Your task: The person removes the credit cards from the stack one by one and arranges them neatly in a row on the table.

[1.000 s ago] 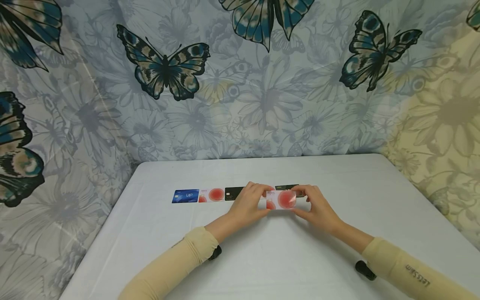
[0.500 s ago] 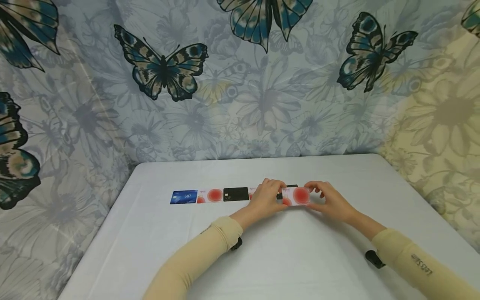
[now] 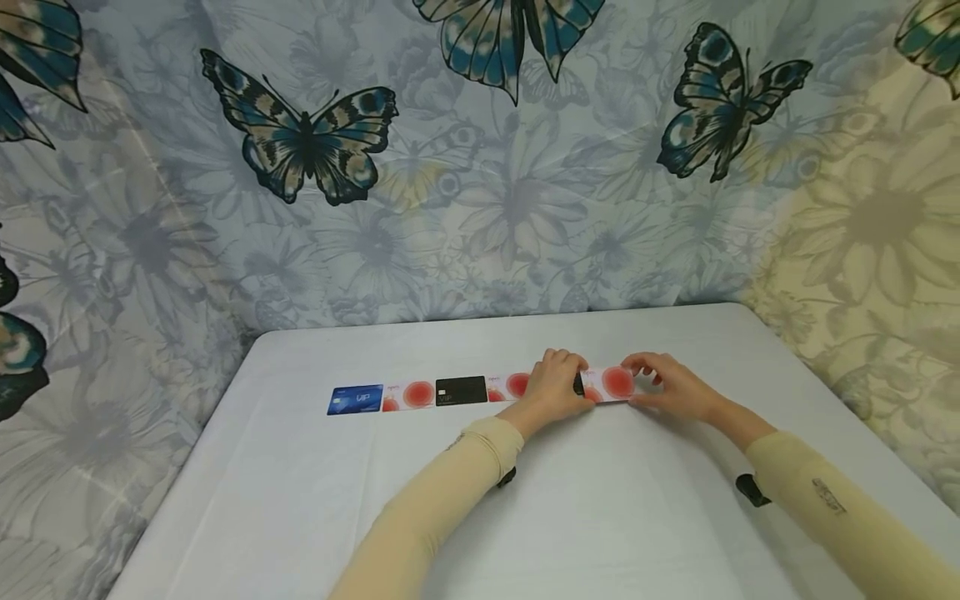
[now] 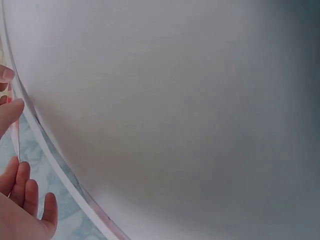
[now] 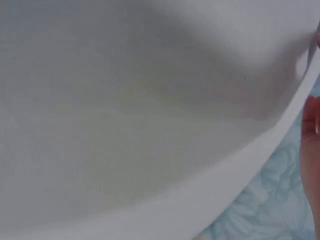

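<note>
Both hands pinch a white card with red circles (image 3: 609,384) by its opposite short edges, low over the right end of a row of cards. My left hand (image 3: 555,385) is at its left edge and covers part of the row. At the card's right edge is my right hand (image 3: 671,387), thumb toward me. From the left, the row shows a blue VIP card (image 3: 355,400), a red-circle card (image 3: 408,397), a black VIP card (image 3: 461,390) and another red-circle card (image 3: 516,385). A dark card (image 3: 578,385) shows only as a sliver. The left wrist view catches the held card (image 4: 16,142) nearly edge-on.
The cards lie in a line on a white-covered table (image 3: 585,517). Behind it hangs a butterfly-and-flower printed cloth (image 3: 517,208), close to the table's far edge. Dark wrist-worn devices sit under both sleeves.
Both hands have carried the red-circle card rightward and a little away from me, to the row's right end. The second red-circle card in the row has come into view.
</note>
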A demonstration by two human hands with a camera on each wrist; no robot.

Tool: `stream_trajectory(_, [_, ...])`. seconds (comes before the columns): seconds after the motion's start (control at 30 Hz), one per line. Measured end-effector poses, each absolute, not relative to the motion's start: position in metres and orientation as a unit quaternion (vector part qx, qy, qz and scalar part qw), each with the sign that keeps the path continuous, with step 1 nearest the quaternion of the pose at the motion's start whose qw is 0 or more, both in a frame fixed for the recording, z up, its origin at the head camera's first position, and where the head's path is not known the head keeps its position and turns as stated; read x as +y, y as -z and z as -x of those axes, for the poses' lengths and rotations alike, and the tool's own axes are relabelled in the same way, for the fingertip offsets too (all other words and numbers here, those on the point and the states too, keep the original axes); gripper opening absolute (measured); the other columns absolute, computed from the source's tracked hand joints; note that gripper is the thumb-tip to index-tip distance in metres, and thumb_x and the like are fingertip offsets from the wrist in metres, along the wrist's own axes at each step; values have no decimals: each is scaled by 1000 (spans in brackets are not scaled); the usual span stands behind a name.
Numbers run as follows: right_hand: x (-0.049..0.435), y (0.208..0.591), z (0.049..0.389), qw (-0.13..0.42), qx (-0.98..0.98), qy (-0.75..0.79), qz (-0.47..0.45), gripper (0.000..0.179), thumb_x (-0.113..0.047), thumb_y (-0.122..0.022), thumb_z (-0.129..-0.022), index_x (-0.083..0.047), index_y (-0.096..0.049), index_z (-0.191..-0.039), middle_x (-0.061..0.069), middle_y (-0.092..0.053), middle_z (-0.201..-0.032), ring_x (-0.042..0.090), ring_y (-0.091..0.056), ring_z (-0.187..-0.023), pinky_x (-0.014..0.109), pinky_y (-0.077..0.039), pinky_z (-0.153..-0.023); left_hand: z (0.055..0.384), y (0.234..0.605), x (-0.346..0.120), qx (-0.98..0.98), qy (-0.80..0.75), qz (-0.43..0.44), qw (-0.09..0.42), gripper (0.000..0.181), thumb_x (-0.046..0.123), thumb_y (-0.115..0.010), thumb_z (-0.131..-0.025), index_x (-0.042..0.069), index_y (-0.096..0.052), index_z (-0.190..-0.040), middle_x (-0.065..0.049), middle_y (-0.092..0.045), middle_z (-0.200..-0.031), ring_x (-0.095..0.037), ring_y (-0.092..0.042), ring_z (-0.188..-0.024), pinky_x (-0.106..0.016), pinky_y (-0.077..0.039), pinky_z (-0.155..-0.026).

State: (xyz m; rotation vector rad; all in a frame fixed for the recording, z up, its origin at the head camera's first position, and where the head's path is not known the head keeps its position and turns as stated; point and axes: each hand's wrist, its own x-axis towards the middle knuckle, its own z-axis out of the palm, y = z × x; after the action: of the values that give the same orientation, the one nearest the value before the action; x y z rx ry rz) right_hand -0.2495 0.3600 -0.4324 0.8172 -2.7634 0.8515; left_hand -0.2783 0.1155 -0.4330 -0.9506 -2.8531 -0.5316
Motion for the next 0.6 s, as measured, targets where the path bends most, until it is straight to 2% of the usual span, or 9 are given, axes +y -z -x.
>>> stream_trajectory(0.23, [373, 426, 259, -12, -919, -311, -243, 50, -8, -78, -83, 3, -54, -125, 18, -58, -117, 32, -54, -102, 43, -52, -81, 284, 437, 133, -940, 186, 284, 19, 53, 45, -77, -80, 20, -61, -124, 2, -56, -120, -17, -45, -114, -31, -43, -90])
stream_trajectory(0.6, [383, 414, 275, -109, -923, -303, -211, 50, -13, -77, -84, 2, -52, -126, 15, -58, -118, 35, -53, -109, 49, -49, -90, 289, 435, 144, -941, 235, 243, -33, 52, 44, -79, -79, 20, -63, -122, 0, -54, -124, -20, -40, -120, -34, -40, -95])
